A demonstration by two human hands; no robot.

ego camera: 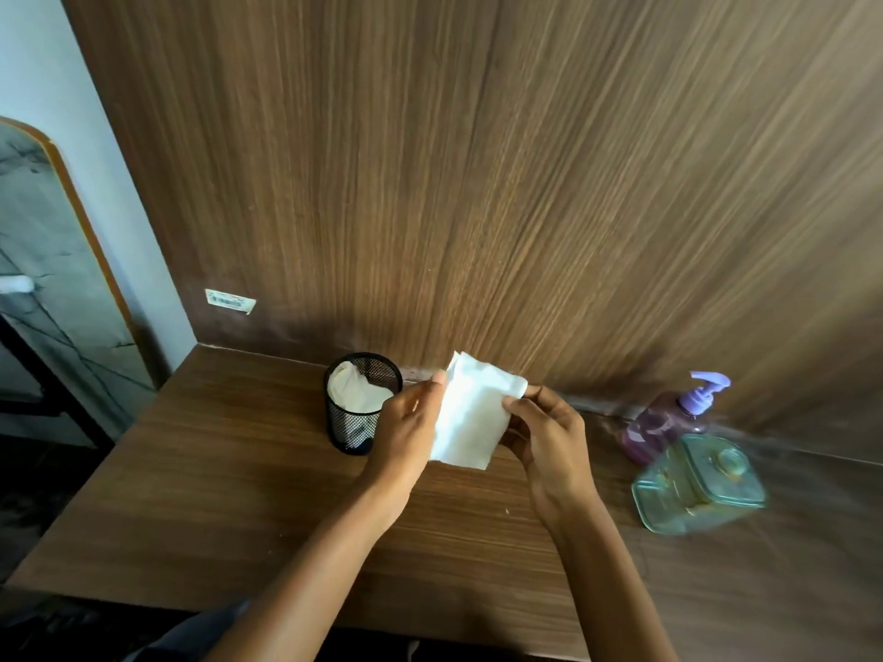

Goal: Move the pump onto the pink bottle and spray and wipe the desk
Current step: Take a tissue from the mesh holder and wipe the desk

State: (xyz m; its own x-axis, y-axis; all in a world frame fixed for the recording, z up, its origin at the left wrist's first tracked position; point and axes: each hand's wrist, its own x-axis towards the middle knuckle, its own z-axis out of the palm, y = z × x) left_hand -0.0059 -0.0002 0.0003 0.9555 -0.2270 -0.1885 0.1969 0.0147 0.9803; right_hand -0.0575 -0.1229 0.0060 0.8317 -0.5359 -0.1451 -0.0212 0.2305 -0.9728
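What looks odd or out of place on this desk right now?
Nothing is spilled or broken. The green bottle by the pink bottle has no pump; the pump sits on the pink one. A crumpled white wad fills the mesh cup. Both hands hold a white tissue above the desk.

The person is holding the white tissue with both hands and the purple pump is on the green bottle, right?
Not quite. The head view shows the purple pump on the pink bottle, not on the green bottle, which has no pump on top. The rest is right: the left hand and right hand both hold the white tissue above the desk.
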